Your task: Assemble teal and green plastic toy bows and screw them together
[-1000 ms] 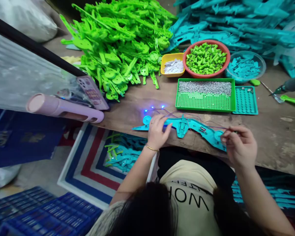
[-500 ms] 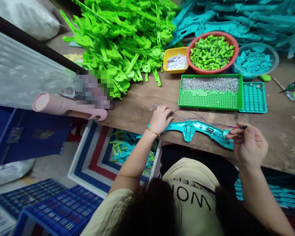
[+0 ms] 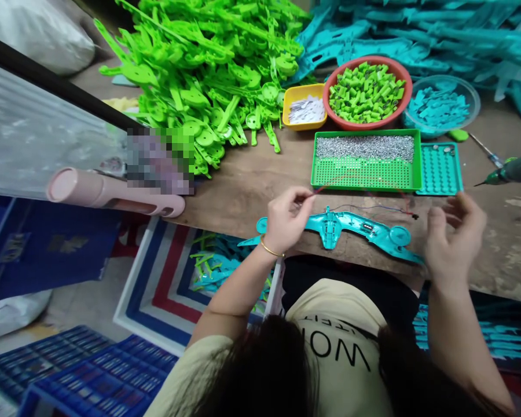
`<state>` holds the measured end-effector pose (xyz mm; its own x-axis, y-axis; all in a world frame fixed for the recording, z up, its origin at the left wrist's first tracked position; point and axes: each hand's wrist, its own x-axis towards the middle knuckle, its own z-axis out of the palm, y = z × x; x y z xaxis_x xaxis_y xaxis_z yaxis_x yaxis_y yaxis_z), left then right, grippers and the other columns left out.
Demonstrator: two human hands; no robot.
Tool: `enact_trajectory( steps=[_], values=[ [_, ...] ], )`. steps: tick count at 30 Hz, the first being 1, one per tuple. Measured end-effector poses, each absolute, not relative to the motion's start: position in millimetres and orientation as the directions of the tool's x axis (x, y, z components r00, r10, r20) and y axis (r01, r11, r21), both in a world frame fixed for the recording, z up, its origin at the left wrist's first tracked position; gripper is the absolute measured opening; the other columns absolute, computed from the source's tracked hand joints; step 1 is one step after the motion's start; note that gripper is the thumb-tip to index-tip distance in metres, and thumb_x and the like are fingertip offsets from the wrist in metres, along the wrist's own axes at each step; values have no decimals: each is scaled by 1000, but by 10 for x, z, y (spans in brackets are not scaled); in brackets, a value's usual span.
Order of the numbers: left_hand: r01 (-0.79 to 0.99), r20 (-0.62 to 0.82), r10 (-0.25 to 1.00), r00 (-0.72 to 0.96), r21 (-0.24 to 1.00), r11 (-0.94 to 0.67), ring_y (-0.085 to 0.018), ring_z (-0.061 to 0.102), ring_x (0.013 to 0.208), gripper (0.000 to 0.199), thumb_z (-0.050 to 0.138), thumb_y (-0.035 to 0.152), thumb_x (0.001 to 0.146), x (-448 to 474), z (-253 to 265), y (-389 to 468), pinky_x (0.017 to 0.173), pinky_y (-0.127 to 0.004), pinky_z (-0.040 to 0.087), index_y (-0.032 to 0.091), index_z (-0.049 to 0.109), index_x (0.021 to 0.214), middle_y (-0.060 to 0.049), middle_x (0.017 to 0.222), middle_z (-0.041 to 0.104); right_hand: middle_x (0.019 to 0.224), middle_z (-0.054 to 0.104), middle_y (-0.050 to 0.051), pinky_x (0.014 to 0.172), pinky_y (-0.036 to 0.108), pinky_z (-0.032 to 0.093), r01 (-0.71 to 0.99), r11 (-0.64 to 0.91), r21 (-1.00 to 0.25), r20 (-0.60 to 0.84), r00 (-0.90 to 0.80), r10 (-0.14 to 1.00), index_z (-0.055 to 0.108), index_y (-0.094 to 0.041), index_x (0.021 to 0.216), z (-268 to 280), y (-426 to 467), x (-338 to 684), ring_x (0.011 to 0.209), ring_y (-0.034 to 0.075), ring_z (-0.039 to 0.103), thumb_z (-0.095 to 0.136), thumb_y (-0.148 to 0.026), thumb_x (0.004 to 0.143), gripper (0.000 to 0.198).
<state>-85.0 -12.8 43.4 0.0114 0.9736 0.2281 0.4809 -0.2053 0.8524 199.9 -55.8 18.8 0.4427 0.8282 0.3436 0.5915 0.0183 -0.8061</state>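
My right hand [image 3: 457, 243] has released the wire end [image 3: 414, 216], fingers wide; left hand [image 3: 287, 219] pinches red wire [image 3: 322, 187], apparently not yet seated in the shell [image 3: 330, 230].

Assembly workshop: workbench [image 3: 243, 174] with green parts heap [image 3: 208, 69], teal parts heap [image 3: 399, 32], small-parts tray [image 3: 369, 167].

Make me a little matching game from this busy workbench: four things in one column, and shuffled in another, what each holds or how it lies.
Things:
1. left hand
2. red bowl
3. yellow dish
4. teal curved part

Matches:
A. holds white pieces
B. partly covered by the left hand
C. pinches a red wire
D. holds bright green pieces

Pairs: 1-C, 2-D, 3-A, 4-B.
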Motion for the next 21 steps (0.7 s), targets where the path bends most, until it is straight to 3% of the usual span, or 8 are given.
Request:
enact_trajectory(
  steps=[2,5,7,11,15,18,21],
  values=[
    [66,-83,995,50,995,79,-13,63,63,24,68,39,82,-631,447,-142,65,-27,51,18,58,86,1,70,64,115,63,10,93,45,49,704,196,-682,510,267,817,58,-22,124,283,-580,1845,105,24,61,62,-29,87,38],
    [-334,-378,900,218,837,433,-12,66,61,35,78,40,72,-407,430,-103,64,-27,54,17,56,86,3,67,64,96,68,5,85,36,52,623,430,-653,511,-56,858,62,-23,105,380,-629,1524,92,19,65,60,-22,89,16],
    [-436,-417,877,240,761,481,-12,68,64,37,80,38,70,-348,436,-62,66,-27,56,16,56,86,3,69,65,99,68,7,83,35,53,602,460,-653,446,-186,876,60,-22,105,369,-630,1349,94,20,65,61,-25,89,16],
    [-492,-359,922,147,782,383,-13,69,67,36,81,35,70,-322,478,-24,67,-26,57,16,56,86,3,70,66,114,64,13,88,42,52,647,425,-633,392,-205,897,62,-20,106,247,-564,1193,108,26,61,65,-40,86,28],
    [-374,-237,970,63,895,243,-13,67,66,33,79,39,73,-332,457,-32,67,-28,56,17,58,88,2,71,66,112,65,10,89,45,51,607,400,-686,423,-114,899,67,-22,101,254,-499,1183,105,24,62,59,-32,91,16],
    [12,158,978,-133,987,-158,-10,64,68,18,72,34,82,-438,448,-6,69,-25,52,18,65,87,0,75,67,112,66,8,94,45,50,483,346,-804,447,108,888,69,-23,98,381,-435,1296,108,21,62,55,-25,93,15],
    [462,571,810,-134,759,-458,-10,60,71,8,65,26,88,-613,506,70,71,-24,48,19,69,88,0,78,67,109,67,6,97,48,49,471,309,-826,504,373,779,71,-23,92,446,-330,1607,109,23,63,56,-27,92,16]
  ],
)
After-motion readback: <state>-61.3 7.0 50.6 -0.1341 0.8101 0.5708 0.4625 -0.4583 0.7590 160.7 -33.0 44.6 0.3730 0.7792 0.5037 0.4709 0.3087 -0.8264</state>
